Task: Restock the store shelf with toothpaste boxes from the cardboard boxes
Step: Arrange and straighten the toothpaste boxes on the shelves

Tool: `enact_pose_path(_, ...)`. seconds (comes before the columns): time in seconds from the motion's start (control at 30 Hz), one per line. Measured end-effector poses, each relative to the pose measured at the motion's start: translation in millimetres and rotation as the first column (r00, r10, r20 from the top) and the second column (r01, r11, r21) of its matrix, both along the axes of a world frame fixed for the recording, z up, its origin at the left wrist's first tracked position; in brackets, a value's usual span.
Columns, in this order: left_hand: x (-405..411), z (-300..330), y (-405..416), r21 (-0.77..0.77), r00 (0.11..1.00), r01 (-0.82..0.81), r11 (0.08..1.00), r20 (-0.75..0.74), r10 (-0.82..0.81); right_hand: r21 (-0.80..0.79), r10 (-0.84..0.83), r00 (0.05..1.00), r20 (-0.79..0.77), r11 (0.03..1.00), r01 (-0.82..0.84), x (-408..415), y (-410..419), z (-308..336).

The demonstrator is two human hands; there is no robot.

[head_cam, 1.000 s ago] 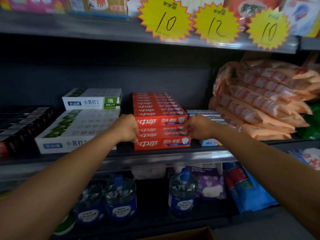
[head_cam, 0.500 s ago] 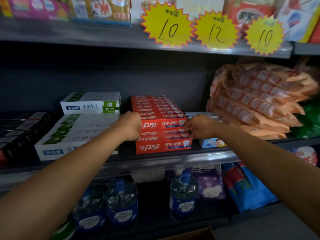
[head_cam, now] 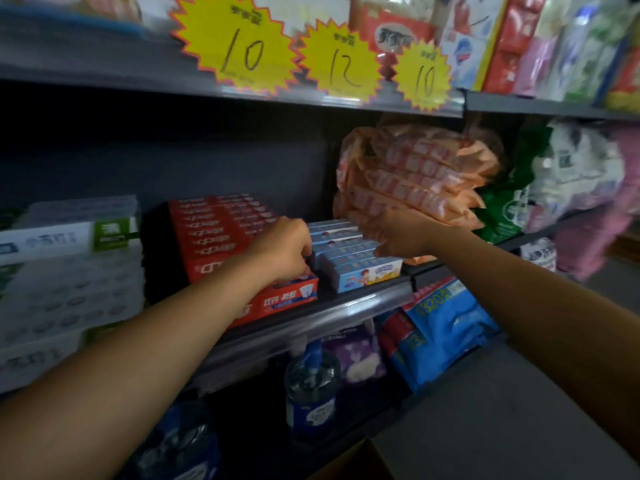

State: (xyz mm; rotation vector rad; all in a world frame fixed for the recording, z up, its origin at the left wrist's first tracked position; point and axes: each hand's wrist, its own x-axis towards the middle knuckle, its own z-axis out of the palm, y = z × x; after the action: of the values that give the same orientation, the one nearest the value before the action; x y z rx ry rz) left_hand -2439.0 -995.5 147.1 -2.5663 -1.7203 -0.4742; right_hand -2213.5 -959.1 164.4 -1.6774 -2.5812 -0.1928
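Both hands reach to the middle shelf [head_cam: 311, 315] of a store rack. The left hand [head_cam: 287, 249] lies over the right front corner of the stack of red toothpaste boxes [head_cam: 221, 230], with its fingers curled downward at the narrow gap between this stack and the blue boxes [head_cam: 349, 259] just beside it; the picture is blurred, so I cannot tell if these fingers really grip a box or only touch it. The right hand [head_cam: 401, 233] rests on the top of the blue boxes at their right side, and its fingers look curled over the upper box, maybe holding it. The red stack stands at the front edge of the shelf, several boxes high and in rows going back. To the left of it are white and green boxes [head_cam: 69, 268]. To the right of the blue boxes lies a pile of orange packets [head_cam: 415, 174]. On the edge of the shelf above hang three yellow price tags [head_cam: 239, 50]. Below, a blue bottle [head_cam: 311, 393] and a blue bag [head_cam: 443, 327] are on the lower shelf.
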Motion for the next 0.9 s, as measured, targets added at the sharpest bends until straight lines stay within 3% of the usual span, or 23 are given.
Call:
enact_pose_path(0.2,53,-18,27,-0.038,0.997,-0.073,0.997,0.003,0.074,-0.021,0.126,0.991,0.044,0.992,-0.125,44,42,-16)
enact_pose_path(0.43,92,-16,78,-0.126,0.909,-0.391,0.912,0.102,0.404,0.047,0.360,0.933,0.021,0.932,-0.360,65,117,-10)
enact_pose_path(0.57,100,-19,87,-0.195,0.834,-0.529,0.826,0.059,0.548,0.022,0.463,0.886,0.035,0.886,-0.464,66,137,-16)
enact_pose_path(0.73,100,-28,95,-0.297,0.739,-0.627,0.720,0.065,0.671,-0.078,0.474,0.880,0.040,0.879,-0.470,66,158,-19)
enact_pose_path(0.9,102,-32,110,-0.340,0.715,-0.627,0.701,0.106,0.691,-0.165,0.437,0.899,0.042,0.890,-0.425,57,182,-23)
